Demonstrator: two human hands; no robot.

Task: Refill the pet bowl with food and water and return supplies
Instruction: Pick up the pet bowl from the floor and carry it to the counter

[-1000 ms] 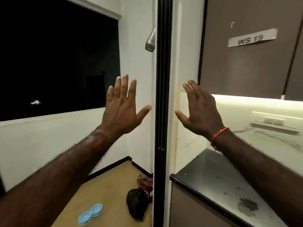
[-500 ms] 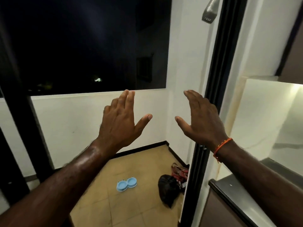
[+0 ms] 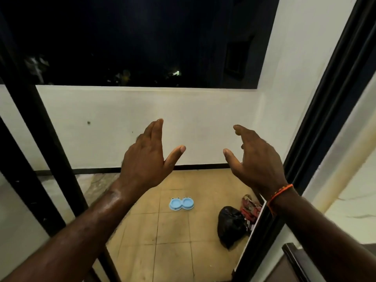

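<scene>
A light blue double pet bowl (image 3: 181, 204) lies on the tan tiled balcony floor, far below my hands. My left hand (image 3: 148, 157) is raised in front of me, fingers apart, holding nothing. My right hand (image 3: 254, 159), with an orange thread on its wrist, is also raised with fingers apart and holds nothing. A red printed bag (image 3: 250, 207) leans by the door frame, to the right of the bowl. Whether either bowl half holds anything cannot be made out.
A black plastic bag (image 3: 231, 227) sits on the floor beside the red bag. Black door frames stand at left (image 3: 40, 139) and right (image 3: 317, 127). A low white parapet wall (image 3: 142, 123) closes the balcony. A dark countertop corner (image 3: 295, 259) shows at lower right.
The view has swung left and down from the kitchen counter toward the balcony. The bowl now sits nearer the middle. Both hands have lowered and tilted forward, still holding nothing.
</scene>
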